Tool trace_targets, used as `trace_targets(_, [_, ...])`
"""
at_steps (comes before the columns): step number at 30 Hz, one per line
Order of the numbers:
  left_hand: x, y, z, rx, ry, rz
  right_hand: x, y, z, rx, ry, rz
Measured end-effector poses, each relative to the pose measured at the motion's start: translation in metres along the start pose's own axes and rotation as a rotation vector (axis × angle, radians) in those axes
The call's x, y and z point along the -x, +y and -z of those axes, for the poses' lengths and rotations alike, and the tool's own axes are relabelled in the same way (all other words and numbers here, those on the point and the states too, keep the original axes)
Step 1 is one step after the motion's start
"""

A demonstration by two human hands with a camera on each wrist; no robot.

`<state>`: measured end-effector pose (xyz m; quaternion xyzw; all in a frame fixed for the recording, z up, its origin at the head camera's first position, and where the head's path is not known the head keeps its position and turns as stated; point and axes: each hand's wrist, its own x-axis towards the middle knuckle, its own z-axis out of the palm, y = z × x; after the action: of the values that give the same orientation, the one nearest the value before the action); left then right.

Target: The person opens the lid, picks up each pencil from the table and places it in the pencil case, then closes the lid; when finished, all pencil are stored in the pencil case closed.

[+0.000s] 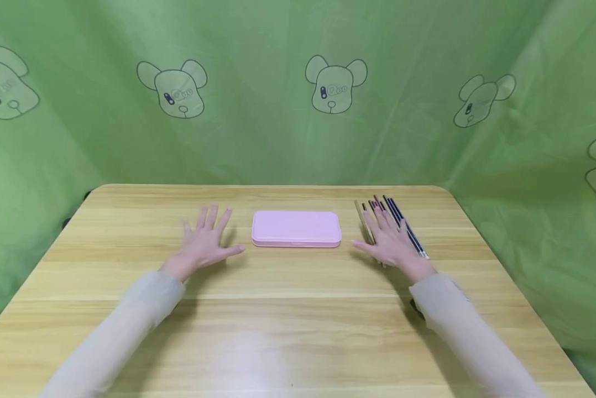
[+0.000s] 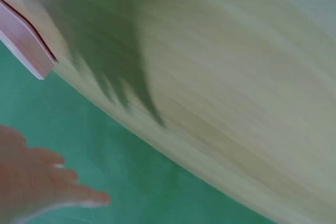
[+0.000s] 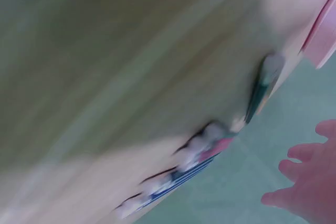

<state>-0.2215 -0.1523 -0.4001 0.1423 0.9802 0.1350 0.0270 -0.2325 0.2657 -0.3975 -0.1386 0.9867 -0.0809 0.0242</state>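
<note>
A pink, flat, rounded case (image 1: 296, 225) lies closed on the wooden table. To its left, my left hand (image 1: 203, 243) hovers with fingers spread and thumb pointing toward the case, touching nothing. My right hand (image 1: 390, 244) is spread over a loose bundle of thin pencils (image 1: 401, 216) right of the case, hiding part of them; its fingers grip none of them. In the right wrist view the pencils (image 3: 184, 177) are blurred, with pale ends, below the raised hand (image 3: 312, 177). The left wrist view shows the left hand (image 2: 42, 182) held off the table and a corner of the case (image 2: 26, 43).
The wooden table (image 1: 288, 320) has rounded far corners. A green curtain (image 1: 258, 143) printed with bear heads hangs behind it and along both sides. A small dark object (image 1: 416, 307) shows beside the right sleeve. Both forearms cast shadows on the tabletop.
</note>
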Motion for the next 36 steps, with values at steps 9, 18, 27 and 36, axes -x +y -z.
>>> trace_targets(9, [-0.018,0.015,-0.011,0.132,-0.043,-0.052,-0.019,-0.036,-0.008,0.009,-0.025,0.107])
trace_targets(18, [-0.034,0.024,-0.02,0.246,-0.082,-0.178,-0.034,-0.066,-0.019,0.02,-0.043,0.23])
trace_targets(27, [-0.047,0.029,-0.023,0.256,-0.046,-0.22,-0.045,-0.086,-0.025,0.067,-0.025,0.356])
trace_targets(36, [-0.052,0.033,-0.028,0.206,-0.087,-0.222,-0.048,-0.096,-0.032,0.145,0.061,0.42])
